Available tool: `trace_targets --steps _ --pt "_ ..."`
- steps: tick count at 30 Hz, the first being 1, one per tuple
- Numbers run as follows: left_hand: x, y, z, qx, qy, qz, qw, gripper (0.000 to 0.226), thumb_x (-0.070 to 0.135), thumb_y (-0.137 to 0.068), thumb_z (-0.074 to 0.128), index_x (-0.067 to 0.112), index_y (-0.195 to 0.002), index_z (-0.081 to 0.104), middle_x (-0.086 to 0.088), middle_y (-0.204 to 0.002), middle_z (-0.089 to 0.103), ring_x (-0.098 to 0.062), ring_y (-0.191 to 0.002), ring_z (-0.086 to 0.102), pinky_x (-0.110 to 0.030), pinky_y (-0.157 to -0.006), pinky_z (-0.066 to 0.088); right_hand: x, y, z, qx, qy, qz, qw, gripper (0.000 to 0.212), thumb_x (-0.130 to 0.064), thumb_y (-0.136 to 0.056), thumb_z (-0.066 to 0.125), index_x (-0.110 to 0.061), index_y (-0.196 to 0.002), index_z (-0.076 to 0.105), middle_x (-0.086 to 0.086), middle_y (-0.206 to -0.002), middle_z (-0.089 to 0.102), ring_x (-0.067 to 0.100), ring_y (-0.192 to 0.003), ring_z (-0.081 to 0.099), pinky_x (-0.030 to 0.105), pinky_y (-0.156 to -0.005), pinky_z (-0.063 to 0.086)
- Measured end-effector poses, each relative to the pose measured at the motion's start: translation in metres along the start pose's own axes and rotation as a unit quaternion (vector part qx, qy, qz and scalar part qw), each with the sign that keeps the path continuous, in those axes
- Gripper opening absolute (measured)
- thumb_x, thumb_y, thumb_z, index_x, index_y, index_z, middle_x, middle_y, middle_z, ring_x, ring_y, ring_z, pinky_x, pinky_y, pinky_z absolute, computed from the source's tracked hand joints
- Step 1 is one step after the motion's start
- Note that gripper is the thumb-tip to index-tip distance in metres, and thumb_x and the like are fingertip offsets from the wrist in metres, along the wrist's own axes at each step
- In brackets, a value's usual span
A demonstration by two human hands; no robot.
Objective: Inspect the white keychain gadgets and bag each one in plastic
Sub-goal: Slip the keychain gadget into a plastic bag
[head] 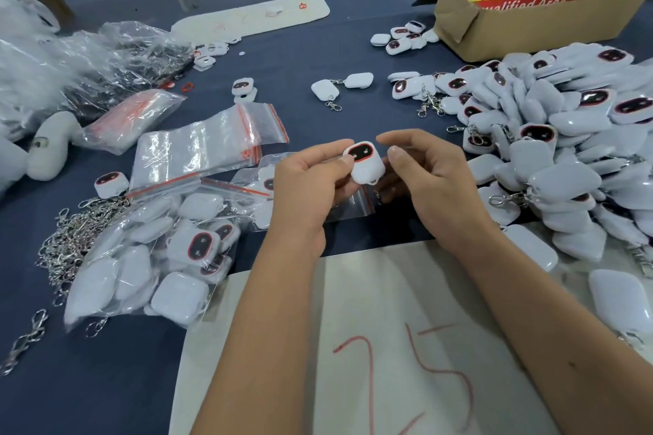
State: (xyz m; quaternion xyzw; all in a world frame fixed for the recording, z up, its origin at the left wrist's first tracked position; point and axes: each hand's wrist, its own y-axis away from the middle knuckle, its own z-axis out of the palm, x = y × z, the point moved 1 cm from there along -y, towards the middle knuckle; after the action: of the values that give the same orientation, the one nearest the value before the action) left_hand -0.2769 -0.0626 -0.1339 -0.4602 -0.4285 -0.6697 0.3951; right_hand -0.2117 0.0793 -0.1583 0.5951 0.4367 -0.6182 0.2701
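A white keychain gadget (pixel 365 163) with a dark red-rimmed face is held up above the table's middle. My left hand (pixel 311 180) pinches its left side between thumb and fingers. My right hand (pixel 424 173) is just to its right, fingers curled; whether they touch the gadget I cannot tell. A small clear zip bag (pixel 357 203) with a red strip lies under both hands. A big heap of loose white gadgets (pixel 558 138) fills the right side. Bagged gadgets (pixel 169 258) lie at the lower left.
Empty zip bags (pixel 205 148) lie left of centre. A pile of metal clasps (pixel 74 237) sits at the left. A cardboard box (pixel 530 21) with a red sign stands at the back right. A white sheet (pixel 371 346) marked in red lies under my forearms.
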Motion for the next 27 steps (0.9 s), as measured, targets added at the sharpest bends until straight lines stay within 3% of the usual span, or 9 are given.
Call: trace_targets --steps 6,11,19,24,27 --pt "-0.0008 -0.0014 0.0000 -0.025 0.009 -0.037 0.999 0.019 -0.001 -0.097 0.060 0.001 -0.104 0.077 -0.014 -0.101 0.079 -0.020 -0.086 0.071 -0.020 -0.067 0.058 0.0019 -0.0024 0.0011 -0.031 0.003 -0.002 1.000 0.018 -0.009 -0.106 0.057 -0.009 -0.113 0.073 0.002 -0.064 0.069 0.020 -0.053 0.063 0.031 -0.049 0.052" --pt "-0.0019 -0.0028 -0.0005 -0.021 -0.005 -0.039 0.999 0.016 0.004 -0.097 0.062 0.002 -0.094 0.078 -0.009 -0.086 0.079 -0.014 -0.072 0.071 -0.019 -0.062 0.057 0.0018 -0.0024 0.0006 -0.029 0.003 -0.006 1.000 0.015 -0.007 -0.101 0.062 -0.011 -0.104 0.076 0.002 -0.065 0.071 0.016 -0.052 0.062 0.029 -0.049 0.051" --pt "-0.0002 -0.0002 -0.0003 -0.028 -0.008 -0.038 0.999 0.015 0.009 -0.094 0.066 0.010 -0.085 0.079 -0.007 -0.082 0.078 -0.014 -0.070 0.073 -0.020 -0.059 0.056 -0.0019 0.0007 0.0006 -0.037 0.015 -0.039 0.998 0.012 -0.007 -0.100 0.065 -0.013 -0.104 0.074 0.008 -0.067 0.071 0.020 -0.052 0.061 0.033 -0.048 0.053" --pt "0.0007 0.0015 -0.0018 -0.063 -0.025 -0.030 0.997 0.019 0.003 -0.091 0.068 0.014 -0.096 0.081 -0.004 -0.089 0.079 -0.012 -0.077 0.073 -0.018 -0.063 0.055 -0.0029 0.0021 0.0010 -0.045 0.036 -0.069 0.996 0.014 -0.010 -0.101 0.064 -0.020 -0.105 0.073 0.006 -0.066 0.070 0.037 -0.054 0.062 0.045 -0.050 0.056" --pt "0.0010 0.0025 -0.0013 -0.080 -0.025 -0.023 0.996 0.027 -0.002 -0.089 0.068 0.019 -0.100 0.081 0.000 -0.095 0.080 -0.010 -0.082 0.073 -0.017 -0.066 0.056 -0.0032 0.0012 0.0007 -0.046 0.036 -0.081 0.995 0.016 -0.011 -0.100 0.064 -0.022 -0.106 0.072 0.006 -0.065 0.068 0.034 -0.056 0.060 0.042 -0.054 0.055"
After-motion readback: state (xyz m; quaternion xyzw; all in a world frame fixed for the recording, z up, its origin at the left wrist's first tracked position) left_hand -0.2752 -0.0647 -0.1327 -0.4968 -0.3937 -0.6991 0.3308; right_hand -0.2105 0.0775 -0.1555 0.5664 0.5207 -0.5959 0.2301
